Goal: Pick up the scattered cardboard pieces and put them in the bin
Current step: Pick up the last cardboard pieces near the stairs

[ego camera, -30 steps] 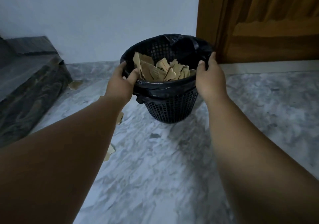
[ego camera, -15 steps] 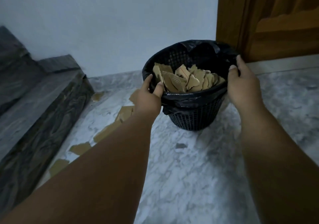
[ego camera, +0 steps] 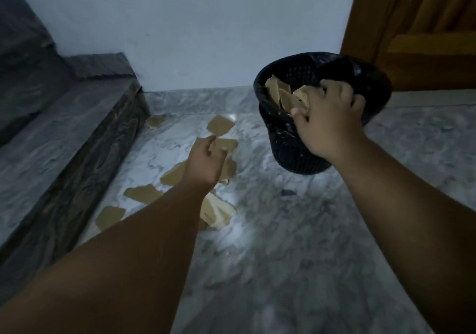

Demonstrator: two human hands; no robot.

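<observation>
Head view, looking down at a marble floor. The right hand, right of centre, grasps the near rim of the bin: its fingers curl over the rim into the opening and the thumb lies outside, against the black liner. The bin is a dark mesh basket that leans with its mouth toward the upper left of the frame; whether its base touches the floor cannot be told. Torn cardboard shows inside it, just beside the thumb.

The left hand, at centre, hangs palm-down over the scattered cardboard pieces, its fingers released and loosely bent, grasping nothing; whether they touch the piece beneath cannot be told. The pieces lie flat on the floor in a band from centre to lower left, between the bin and a dark stone step. A pale wall fills the top of the frame, and a wooden door the upper right.
</observation>
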